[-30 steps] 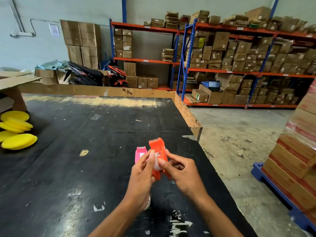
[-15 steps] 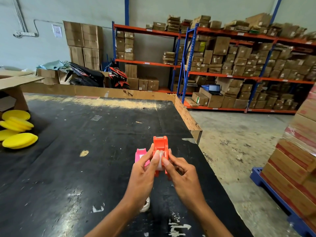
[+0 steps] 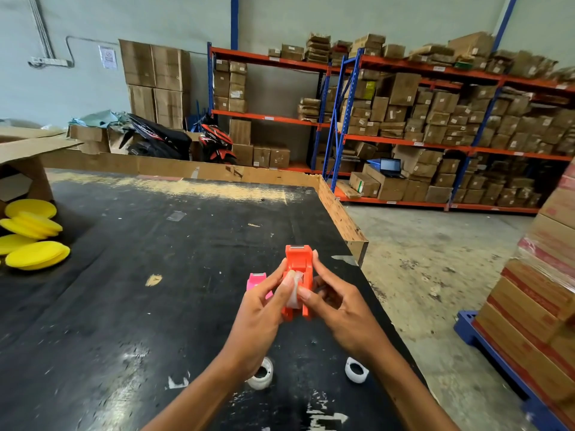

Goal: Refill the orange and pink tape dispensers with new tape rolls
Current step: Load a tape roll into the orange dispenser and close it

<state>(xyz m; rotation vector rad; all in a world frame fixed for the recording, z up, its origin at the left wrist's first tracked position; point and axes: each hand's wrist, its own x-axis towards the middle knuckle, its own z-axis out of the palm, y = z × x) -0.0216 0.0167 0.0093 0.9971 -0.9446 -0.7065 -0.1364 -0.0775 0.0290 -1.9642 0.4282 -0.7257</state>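
Both hands hold the orange tape dispenser (image 3: 298, 262) upright above the black table (image 3: 130, 300). My left hand (image 3: 264, 309) grips its left side, thumb on the clear tape roll (image 3: 294, 290) seated inside it. My right hand (image 3: 336, 303) grips the right side, thumb also on the roll. The pink tape dispenser (image 3: 255, 279) stands on the table just behind my left hand, partly hidden. A clear tape roll (image 3: 263, 373) lies on the table under my left wrist. A white empty core (image 3: 356, 370) lies under my right wrist.
Several yellow round pads (image 3: 31, 234) lie at the table's left edge beside a cardboard box (image 3: 21, 157). The table's right edge (image 3: 342, 219) drops to a concrete floor. Stacked cartons on a blue pallet (image 3: 538, 290) stand at right; shelving with boxes (image 3: 435, 119) fills the back.
The orange dispenser has turned more upright and squarer to me. My thumbs have shifted on the tape roll inside it. The white core under my right wrist has come into view.
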